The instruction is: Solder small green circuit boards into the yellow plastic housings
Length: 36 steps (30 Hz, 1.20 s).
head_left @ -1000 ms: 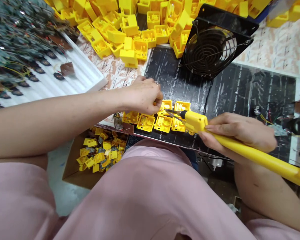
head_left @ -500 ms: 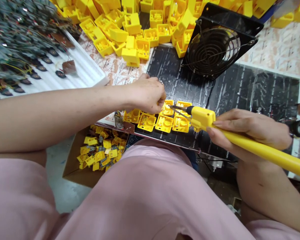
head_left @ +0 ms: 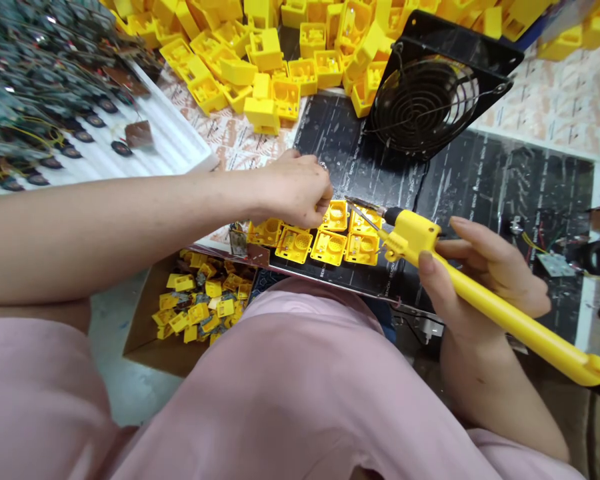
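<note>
Frankly, whether the left hand [head_left: 300,190] grips anything is hidden; the right hand [head_left: 505,268] holds a soldering iron [head_left: 510,316].

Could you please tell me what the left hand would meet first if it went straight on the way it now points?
Probably the open yellow case right by the left hand, though I cannot tell from this view whether they already touch.

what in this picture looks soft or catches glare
Head view: the heaped circuit boards at upper left look smeared; head view: the black mat shows pale streaks, glare or scuffs, hard to tell which; head view: the yellow tool has a fairly crisp outline.
</note>
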{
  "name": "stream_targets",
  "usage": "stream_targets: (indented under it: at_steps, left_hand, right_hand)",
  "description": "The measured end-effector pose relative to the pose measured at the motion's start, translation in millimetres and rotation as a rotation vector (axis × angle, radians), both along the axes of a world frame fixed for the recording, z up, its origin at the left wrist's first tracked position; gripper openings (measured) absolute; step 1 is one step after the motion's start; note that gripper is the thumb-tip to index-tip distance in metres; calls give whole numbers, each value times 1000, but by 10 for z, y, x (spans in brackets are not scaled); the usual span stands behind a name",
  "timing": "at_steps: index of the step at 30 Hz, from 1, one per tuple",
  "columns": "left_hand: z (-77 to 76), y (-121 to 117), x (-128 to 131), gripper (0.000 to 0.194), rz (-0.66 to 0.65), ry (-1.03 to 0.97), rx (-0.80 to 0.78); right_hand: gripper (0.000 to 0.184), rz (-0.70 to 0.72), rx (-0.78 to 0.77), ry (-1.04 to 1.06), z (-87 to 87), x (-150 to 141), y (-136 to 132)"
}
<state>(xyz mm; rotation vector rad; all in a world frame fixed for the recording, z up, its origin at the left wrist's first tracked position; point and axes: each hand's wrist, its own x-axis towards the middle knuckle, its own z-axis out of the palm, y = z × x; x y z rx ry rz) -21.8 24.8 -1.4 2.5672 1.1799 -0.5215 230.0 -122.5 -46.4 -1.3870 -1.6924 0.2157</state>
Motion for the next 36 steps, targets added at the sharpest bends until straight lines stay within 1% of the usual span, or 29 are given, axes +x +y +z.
stream_targets:
  at_steps: [4, 7, 10, 13, 16, 20, 23, 25, 27, 29, 32, 34, 36]
  left_hand:
    - [-60, 20, -82, 10, -26, -59, 19]
    - [-109, 59, -207, 18, 16, -175, 60]
    - [-164, 82, -319, 22, 76, -272, 111]
    - [-218, 56, -340, 20, 90, -260, 130]
    - [-247, 13, -292, 18, 93, -237, 127]
    - [-239, 1, -243, 18, 85, -222, 127]
    - [-225, 14, -242, 18, 48, -203, 137]
    - [-207, 18, -235, 19, 21, -201, 140]
    - [-170, 12, -208, 19, 13, -187, 134]
    - [-113, -2, -160, 19, 38, -138, 114]
    - [-33, -23, -93, 20, 95, -60, 67]
    - [-25, -22, -84, 19, 109, -64, 42]
    - [-69, -4, -112, 16, 105, -125, 46]
  right_hand:
    - [45, -19, 106, 19, -102, -89, -17]
    - [41, 14, 149, -12, -144, -100, 7]
    - [40, 72, 198, -39, -128, -104, 32]
    - [31, 168, 225, -17, -80, -147, 76]
    - [21, 257, 236, -7, -22, -213, 149]
    - [24, 338, 283, -98, 76, -271, 265]
    - [26, 401, 299, -195, 170, -277, 322]
    - [24, 425, 288, -214, 229, -264, 329]
    - [25, 414, 268, -191, 272, -240, 311]
    - [26, 378, 242, -176, 289, -212, 282]
    - [27, 352, 238, -170, 267, -190, 256]
    - [28, 367, 250, -135, 243, -197, 258]
    - [29, 376, 238, -114, 231, -211, 270]
